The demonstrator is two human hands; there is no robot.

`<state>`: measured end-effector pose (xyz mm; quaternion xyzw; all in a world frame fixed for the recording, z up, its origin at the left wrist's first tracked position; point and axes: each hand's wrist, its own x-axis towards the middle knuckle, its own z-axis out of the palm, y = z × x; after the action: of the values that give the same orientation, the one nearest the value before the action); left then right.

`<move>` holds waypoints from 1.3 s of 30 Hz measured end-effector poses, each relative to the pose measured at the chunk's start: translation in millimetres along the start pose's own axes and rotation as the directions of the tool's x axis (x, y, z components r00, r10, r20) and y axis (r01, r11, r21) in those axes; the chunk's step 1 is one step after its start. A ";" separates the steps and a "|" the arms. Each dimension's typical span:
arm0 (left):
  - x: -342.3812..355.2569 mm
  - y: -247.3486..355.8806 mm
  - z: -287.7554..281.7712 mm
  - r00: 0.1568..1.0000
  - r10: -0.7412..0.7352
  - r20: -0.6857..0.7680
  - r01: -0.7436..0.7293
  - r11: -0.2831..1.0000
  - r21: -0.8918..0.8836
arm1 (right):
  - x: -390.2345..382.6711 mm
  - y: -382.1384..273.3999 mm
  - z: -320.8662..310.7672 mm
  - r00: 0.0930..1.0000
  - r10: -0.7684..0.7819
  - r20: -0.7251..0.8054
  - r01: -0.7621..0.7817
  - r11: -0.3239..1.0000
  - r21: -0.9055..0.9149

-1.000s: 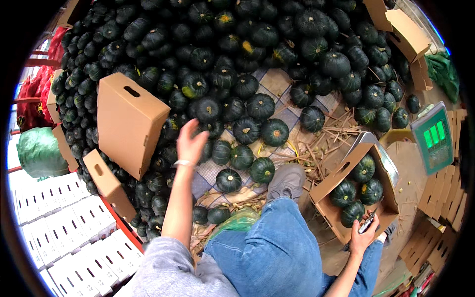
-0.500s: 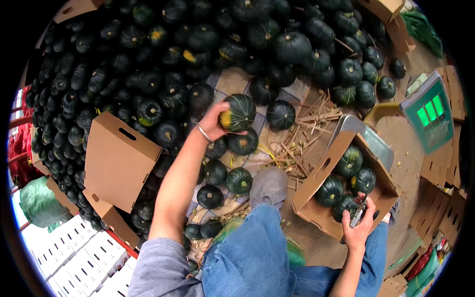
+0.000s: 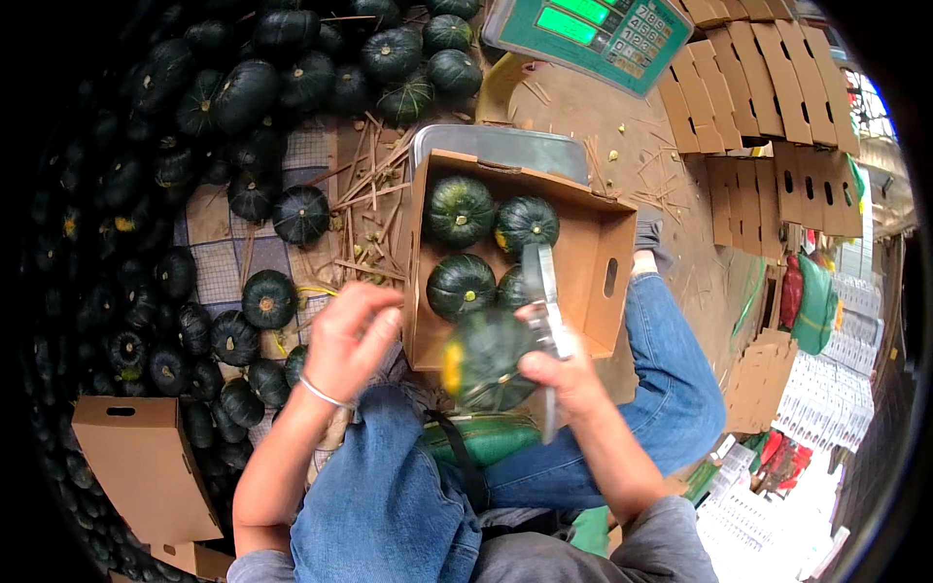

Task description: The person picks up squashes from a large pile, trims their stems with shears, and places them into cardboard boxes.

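Observation:
My right hand [image 3: 571, 374] grips metal pruning shears [image 3: 546, 291], its thumb pressed against a dark green squash [image 3: 491, 364] with a yellow patch. Both are blurred by motion over the near edge of an open cardboard box [image 3: 604, 228]. Several squashes, among them a round one [image 3: 461, 211], sit in the left part of the box, one partly hidden by the held squash and shears. My left hand [image 3: 352, 335], a band at its wrist, is empty with thumb and fingers apart, left of the box. The box rests on the metal pan of a scale [image 3: 505, 144].
A big heap of squashes [image 3: 243, 92] fills the left. The green scale display [image 3: 598, 34] rises at the far side. Dry stems [image 3: 374, 185] litter the ground by the box. Stacked cartons [image 3: 739, 87] stand right; an upturned box [image 3: 146, 466] lies near left.
The view has swung right. The yellow-patched squash has gone from my left hand over the heap to my right hand by the box. My left hand has let go of it.

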<state>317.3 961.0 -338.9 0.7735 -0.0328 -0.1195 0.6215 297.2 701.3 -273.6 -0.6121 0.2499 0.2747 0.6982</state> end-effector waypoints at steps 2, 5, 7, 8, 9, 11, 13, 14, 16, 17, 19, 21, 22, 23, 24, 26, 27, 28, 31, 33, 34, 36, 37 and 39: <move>15.7 -17.2 -27.6 0.975 0.133 -0.176 -0.072 0.946 0.316 | 1.5 -19.2 -31.8 0.959 -0.174 -0.225 0.089 0.934 -0.345; 59.0 -50.7 -64.9 0.885 0.217 -0.412 -0.002 0.887 0.462 | 37.0 -20.5 -85.4 0.671 -0.655 -0.348 0.195 0.608 -0.769; 97.8 -64.2 -94.2 0.800 0.378 -0.466 0.038 0.743 0.668 | 67.0 -17.6 -114.9 0.553 -0.815 -0.172 0.070 0.251 -0.965; 116.6 -66.0 -103.6 0.761 0.422 -0.493 0.076 0.696 0.714 | 81.4 -10.4 -124.7 0.530 -0.848 -0.029 0.041 0.060 -0.997; 136.9 -65.2 -106.3 0.742 0.429 -0.516 0.103 0.687 0.720 | 90.3 -5.3 -129.3 0.561 -0.827 0.027 0.033 -0.011 -0.999; 164.8 -63.4 -120.8 0.753 0.411 -0.514 0.169 0.633 0.755 | 98.8 2.8 -108.1 0.652 -0.752 0.093 0.012 -0.112 -0.994; 185.5 -63.7 -128.4 0.779 0.395 -0.487 0.233 0.540 0.809 | 98.0 8.0 -100.2 0.655 -0.735 0.176 0.143 -0.108 -0.984; 192.5 -61.4 -141.0 0.787 0.373 -0.491 0.214 0.582 0.784 | 96.5 6.4 -93.4 0.659 -0.739 0.143 0.156 -0.052 -0.986; 199.5 -56.6 -165.2 0.812 0.320 -0.489 0.170 0.671 0.722 | 87.8 3.4 -82.7 0.677 -0.733 0.066 0.163 0.062 -0.985; 193.3 -54.7 -175.6 0.803 0.288 -0.522 0.087 0.810 0.580 | 83.0 2.6 -80.5 0.696 -0.715 0.065 0.163 0.069 -0.984; 174.0 -37.2 -169.1 0.892 -0.132 -0.431 0.021 0.967 -0.253 | 66.3 -5.4 -78.3 0.711 -0.703 0.018 0.176 0.153 -0.972; 135.6 -22.2 -142.4 0.948 -0.206 -0.245 -0.090 0.564 -0.821 | 55.0 -5.0 -79.8 0.714 -0.700 0.006 0.210 0.207 -0.956; 115.7 -25.5 -126.5 0.964 -0.182 -0.195 -0.124 0.343 -0.931 | 50.4 -3.3 -78.9 0.724 -0.690 -0.010 0.214 0.239 -0.947; 87.2 -42.7 -128.1 0.962 -0.174 -0.212 -0.159 0.277 -0.948 | 45.1 -7.6 -59.8 0.734 -0.679 0.011 0.232 0.236 -0.944; 65.7 -49.5 -121.1 0.961 -0.166 -0.221 -0.179 0.237 -0.955 | 41.5 -8.3 -51.6 0.746 -0.666 0.014 0.252 0.263 -0.931; 31.3 -44.7 -97.4 0.954 -0.282 -0.100 -0.112 -0.026 -0.993 | 33.4 -6.2 -35.8 0.797 -0.603 0.003 0.313 0.409 -0.857; 18.8 -47.9 -83.4 0.960 -0.276 -0.045 -0.085 -0.134 -0.987 | 27.8 -5.6 -24.7 0.838 -0.546 -0.007 0.332 0.518 -0.788; 11.4 -45.6 -71.6 0.968 -0.249 0.005 -0.055 -0.234 -0.971 | 24.6 -6.8 -11.9 0.866 -0.500 -0.011 0.349 0.620 -0.703; -5.0 -21.0 -14.1 0.951 -0.304 0.050 0.106 0.171 -0.980 | 16.0 -3.2 30.5 0.959 -0.267 0.092 0.275 0.957 -0.096; -7.3 14.7 14.7 0.978 -0.203 0.039 0.156 0.603 -0.782 | 13.1 1.1 38.7 0.982 -0.169 0.089 0.169 0.986 0.006; -5.1 25.8 22.1 0.992 -0.114 0.059 0.127 0.794 -0.594 | 11.2 3.6 35.2 0.990 -0.136 0.037 0.135 0.991 0.012; 13.3 11.6 20.4 0.991 0.031 0.132 0.021 0.927 -0.374 | 5.6 -5.1 11.3 0.981 -0.192 -0.030 0.192 0.981 -0.010; 29.8 -4.7 13.6 0.990 0.138 0.018 -0.136 0.989 -0.065 | 3.0 -8.3 -9.6 0.974 -0.203 -0.101 0.183 0.968 -0.172; 72.9 -55.5 -7.9 0.944 0.253 -0.210 -0.190 0.941 0.280 | -1.6 -18.3 -43.6 0.918 -0.330 -0.221 0.140 0.789 -0.599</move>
<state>384.3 966.6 -401.6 0.8473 -0.0591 0.0525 0.5252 308.1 656.1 -264.9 -0.8550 0.1844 0.1457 0.4624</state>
